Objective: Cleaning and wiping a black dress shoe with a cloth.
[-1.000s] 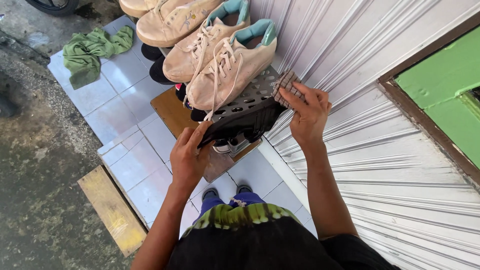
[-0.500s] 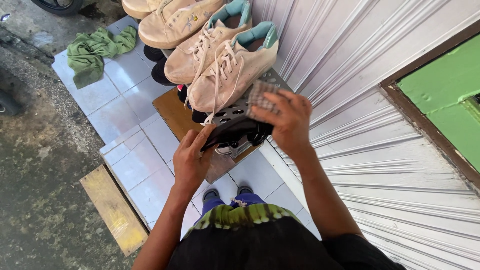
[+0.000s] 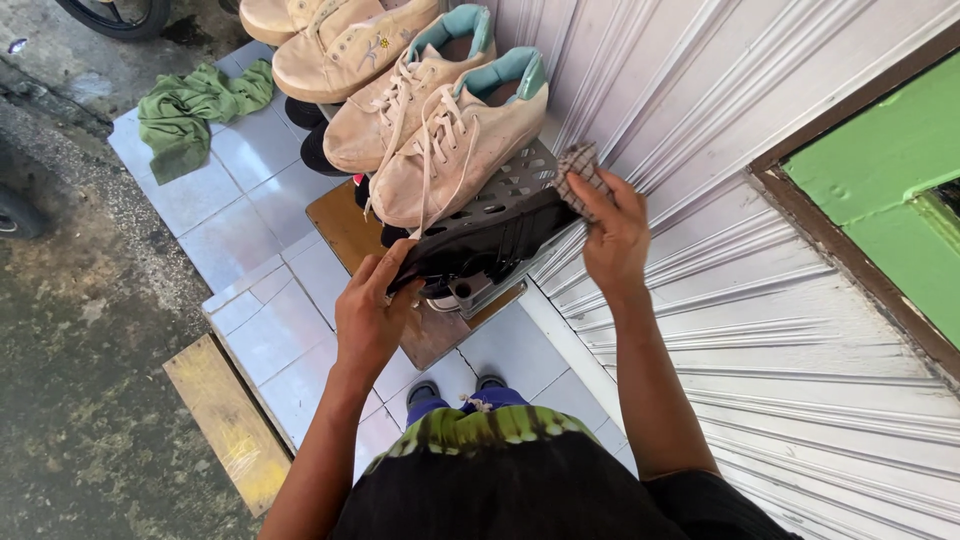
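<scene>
Gripping black shoe (image 3: 490, 235) (sole up, ribbed): left hand (image 3: 367, 315) closed; right hand (image 3: 612, 235) pinching checkered cloth (image 3: 577, 170).

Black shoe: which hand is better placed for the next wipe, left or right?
Right, likely. The right hand already holds the checked cloth against the far end of the black shoe. The left hand is busy gripping the shoe's near end, steadying it over the rack.
</scene>
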